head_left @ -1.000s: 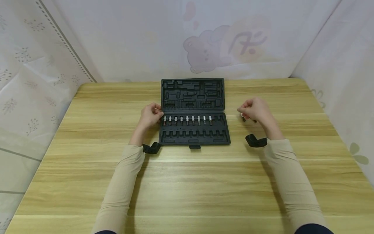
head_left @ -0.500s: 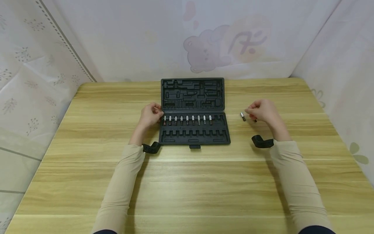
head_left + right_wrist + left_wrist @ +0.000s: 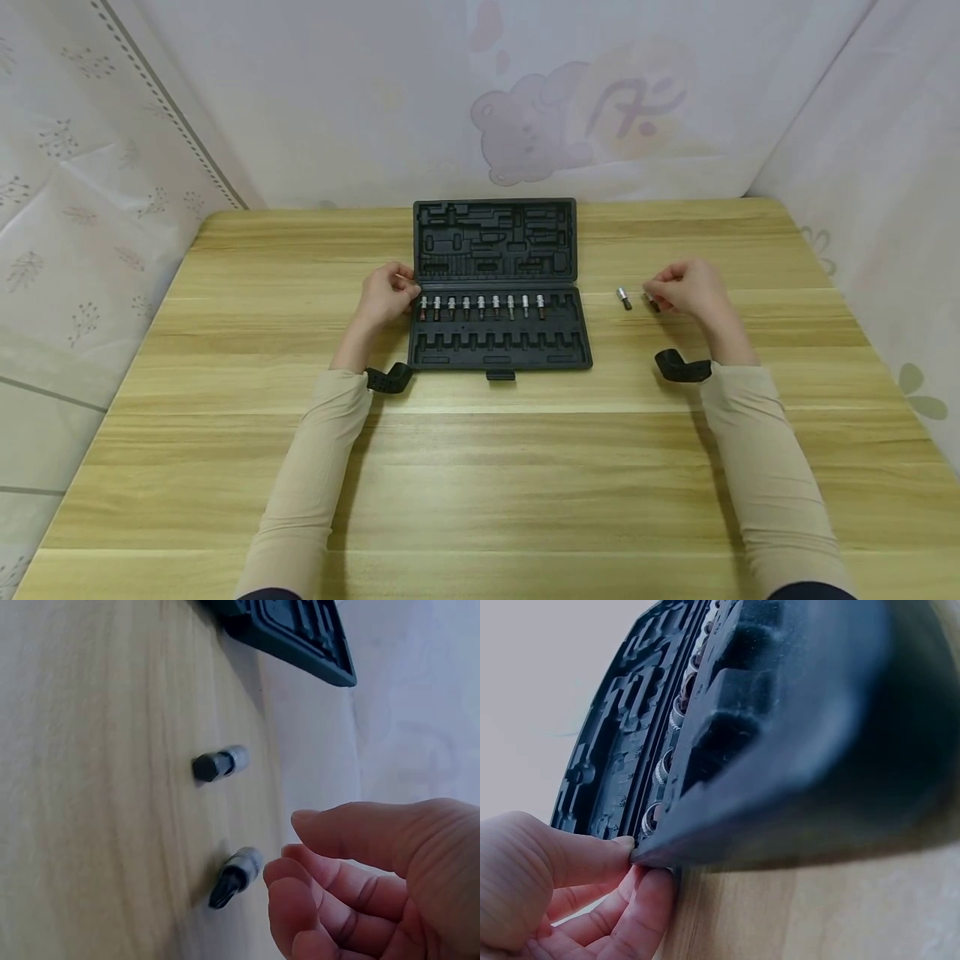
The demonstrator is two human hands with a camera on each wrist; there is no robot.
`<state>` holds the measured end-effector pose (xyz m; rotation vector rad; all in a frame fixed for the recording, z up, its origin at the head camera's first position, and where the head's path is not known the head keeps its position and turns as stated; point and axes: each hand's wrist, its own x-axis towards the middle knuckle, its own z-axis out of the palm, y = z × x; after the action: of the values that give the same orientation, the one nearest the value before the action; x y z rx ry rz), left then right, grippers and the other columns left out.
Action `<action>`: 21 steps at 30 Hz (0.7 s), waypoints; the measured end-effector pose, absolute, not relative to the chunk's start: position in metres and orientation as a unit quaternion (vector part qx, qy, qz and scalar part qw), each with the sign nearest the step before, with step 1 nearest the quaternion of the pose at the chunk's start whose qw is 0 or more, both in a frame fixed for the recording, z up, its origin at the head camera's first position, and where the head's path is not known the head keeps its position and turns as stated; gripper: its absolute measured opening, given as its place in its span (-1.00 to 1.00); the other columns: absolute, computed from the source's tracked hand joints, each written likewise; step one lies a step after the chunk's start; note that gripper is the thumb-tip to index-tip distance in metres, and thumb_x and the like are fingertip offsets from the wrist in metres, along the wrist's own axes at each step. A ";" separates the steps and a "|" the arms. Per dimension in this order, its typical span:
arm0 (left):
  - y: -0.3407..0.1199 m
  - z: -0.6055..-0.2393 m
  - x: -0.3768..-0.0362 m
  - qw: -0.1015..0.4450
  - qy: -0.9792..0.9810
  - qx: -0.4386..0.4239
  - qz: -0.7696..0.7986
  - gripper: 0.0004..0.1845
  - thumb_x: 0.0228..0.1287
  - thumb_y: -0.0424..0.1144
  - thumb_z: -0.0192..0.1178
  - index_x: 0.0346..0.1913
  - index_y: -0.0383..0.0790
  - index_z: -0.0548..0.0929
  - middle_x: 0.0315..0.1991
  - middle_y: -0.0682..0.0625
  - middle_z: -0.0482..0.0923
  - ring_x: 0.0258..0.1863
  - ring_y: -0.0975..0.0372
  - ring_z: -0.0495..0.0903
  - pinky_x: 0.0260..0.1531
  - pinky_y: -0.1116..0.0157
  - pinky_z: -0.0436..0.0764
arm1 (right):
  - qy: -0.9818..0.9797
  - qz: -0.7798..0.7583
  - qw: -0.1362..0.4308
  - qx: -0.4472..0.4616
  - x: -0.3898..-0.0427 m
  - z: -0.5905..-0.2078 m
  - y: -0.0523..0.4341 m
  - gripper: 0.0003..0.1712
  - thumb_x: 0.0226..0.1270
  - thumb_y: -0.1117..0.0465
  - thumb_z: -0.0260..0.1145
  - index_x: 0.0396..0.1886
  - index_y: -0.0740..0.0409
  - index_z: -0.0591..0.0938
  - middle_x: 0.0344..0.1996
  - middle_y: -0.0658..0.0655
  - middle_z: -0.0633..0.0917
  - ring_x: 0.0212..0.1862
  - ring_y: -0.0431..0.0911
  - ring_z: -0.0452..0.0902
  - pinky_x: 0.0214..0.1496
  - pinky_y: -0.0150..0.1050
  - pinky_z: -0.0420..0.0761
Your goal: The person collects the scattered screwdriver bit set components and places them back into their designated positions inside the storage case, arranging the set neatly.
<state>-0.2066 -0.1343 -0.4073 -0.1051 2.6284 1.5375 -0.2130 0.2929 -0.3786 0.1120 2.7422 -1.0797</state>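
Note:
An open black plastic tool case (image 3: 465, 330) lies on the table, with a row of several bit sockets (image 3: 481, 308) in its near half. At the case's left edge my left hand (image 3: 384, 296) pinches the rim between thumb and fingers, as the left wrist view shows. To the right of the case lie two loose bit sockets. One has a thick, blunt black bit (image 3: 220, 763); the other, a cross-tipped bit socket (image 3: 236, 876), is beside my right hand (image 3: 690, 287). That hand's fingers are loosely bent, thumb and fingertips apart, with nothing between them.
The case's raised lid half (image 3: 495, 242) has moulded recesses and reaches towards the table's back edge. Bare slots (image 3: 562, 302) show at the right end of the socket row. A printed curtain (image 3: 337, 100) hangs behind the wooden table (image 3: 480, 483).
My right hand has moved right, away from the blunt bit socket, which now lies uncovered on the table, and over to the cross-tipped one. My left hand has stayed at the case.

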 end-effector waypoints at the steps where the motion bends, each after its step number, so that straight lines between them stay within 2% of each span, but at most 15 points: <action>1: -0.134 -0.407 -0.207 0.048 0.862 -0.034 0.504 -0.78 0.24 -0.48 0.13 -0.07 -0.46 0.48 -0.36 -0.22 0.56 -0.59 0.23 0.51 -0.51 0.33 0.62 | 0.927 -0.362 0.093 0.040 -0.213 -0.379 0.293 -0.70 0.25 0.20 0.28 -0.29 0.44 0.58 -0.65 0.04 0.64 -0.57 -0.18 0.54 -0.54 -0.33 0.57; 8: -0.134 -0.406 -0.206 0.049 0.861 -0.037 0.505 -0.78 0.24 -0.48 0.13 -0.06 -0.46 0.49 -0.35 -0.23 0.56 -0.59 0.22 0.51 -0.51 0.32 0.62 | 0.938 -0.336 0.070 0.051 -0.212 -0.383 0.295 -0.70 0.21 0.20 0.32 -0.30 0.42 0.60 -0.64 -0.01 0.61 -0.57 -0.23 0.47 -0.55 -0.40 0.45; 21: -0.135 -0.408 -0.208 0.049 0.868 -0.030 0.494 -0.77 0.23 -0.47 0.15 -0.07 -0.46 0.49 -0.34 -0.23 0.55 -0.56 0.21 0.52 -0.47 0.31 0.63 | 0.950 -0.297 0.071 0.070 -0.212 -0.385 0.289 -0.73 0.18 0.19 0.32 -0.33 0.38 0.62 -0.60 0.03 0.61 -0.52 -0.19 0.43 -0.40 -0.29 0.42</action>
<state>-0.2082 -0.1350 -0.4076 -0.0929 2.6432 1.5051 -0.2117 0.2888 -0.3849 0.2090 2.8553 -0.8915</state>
